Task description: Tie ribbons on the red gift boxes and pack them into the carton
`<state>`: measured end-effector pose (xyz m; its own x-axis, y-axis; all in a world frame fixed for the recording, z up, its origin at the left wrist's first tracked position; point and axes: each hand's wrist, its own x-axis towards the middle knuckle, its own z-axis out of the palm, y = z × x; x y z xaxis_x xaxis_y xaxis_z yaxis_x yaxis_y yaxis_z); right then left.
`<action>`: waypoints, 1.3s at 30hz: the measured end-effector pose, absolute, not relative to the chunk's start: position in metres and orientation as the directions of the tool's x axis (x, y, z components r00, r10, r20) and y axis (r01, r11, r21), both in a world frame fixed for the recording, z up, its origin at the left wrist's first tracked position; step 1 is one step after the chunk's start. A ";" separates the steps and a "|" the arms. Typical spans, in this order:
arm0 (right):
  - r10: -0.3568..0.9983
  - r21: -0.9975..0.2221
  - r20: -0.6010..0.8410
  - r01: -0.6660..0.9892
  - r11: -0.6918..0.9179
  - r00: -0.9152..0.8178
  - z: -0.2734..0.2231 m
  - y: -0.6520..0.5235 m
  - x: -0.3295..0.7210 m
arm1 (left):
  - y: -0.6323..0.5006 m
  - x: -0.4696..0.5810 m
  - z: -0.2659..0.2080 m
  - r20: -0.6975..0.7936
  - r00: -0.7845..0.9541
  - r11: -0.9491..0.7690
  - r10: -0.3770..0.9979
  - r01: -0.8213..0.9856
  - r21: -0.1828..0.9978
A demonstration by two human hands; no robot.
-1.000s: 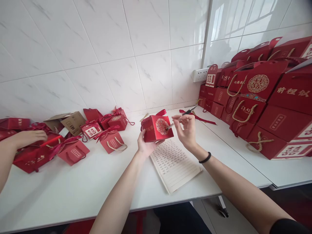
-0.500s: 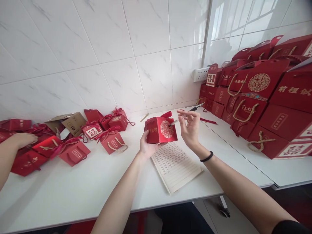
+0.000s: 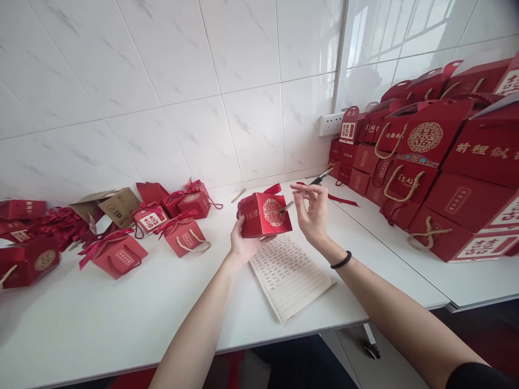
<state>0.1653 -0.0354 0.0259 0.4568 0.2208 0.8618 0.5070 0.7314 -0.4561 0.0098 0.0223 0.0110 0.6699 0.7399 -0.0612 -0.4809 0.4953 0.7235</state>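
Note:
My left hand (image 3: pixel 243 243) grips a small red gift box (image 3: pixel 250 217) by its lower left side. The box's near right face carries a round gold emblem, and a dark red ribbon shows behind its top. In my right hand (image 3: pixel 314 213) a pen (image 3: pixel 320 178) is pinched between thumb and fingers. Its dark, pointed end sticks up to the right, while the other end reaches down left to the emblem; whether it touches the box I cannot tell. Beneath the box lies an open notebook (image 3: pixel 295 286) with rows of handwriting on its upper part.
Several red gift boxes (image 3: pixel 121 256) with ribbons stand on the white table (image 3: pixel 162 313) to the left, near an opened cardboard box (image 3: pixel 117 208). Tall stacks of red boxes (image 3: pixel 430 135) fill the right side. A loose red ribbon (image 3: pixel 343 200) and a power strip (image 3: pixel 330 124) are behind my right hand.
Another person's hand at the far left has left the view. The red box there has shifted left and turned, showing its gold emblem. My hands keep nearly the same pose.

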 end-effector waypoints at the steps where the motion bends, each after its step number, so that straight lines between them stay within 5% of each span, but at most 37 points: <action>1: 0.223 -0.456 0.862 0.507 0.731 0.455 0.026 -0.036 0.165 | 0.022 0.010 0.011 -0.063 0.667 0.495 0.743 -0.482 0.723; 16: 0.294 -0.507 0.849 0.519 0.688 0.440 0.025 -0.039 0.165 | 0.024 0.009 0.010 -0.055 0.655 0.501 0.754 -0.518 0.693; 39: 0.215 -0.467 0.859 0.540 0.701 0.464 0.026 -0.037 0.167 | 0.021 0.007 0.012 -0.068 0.701 0.520 0.710 -0.457 0.722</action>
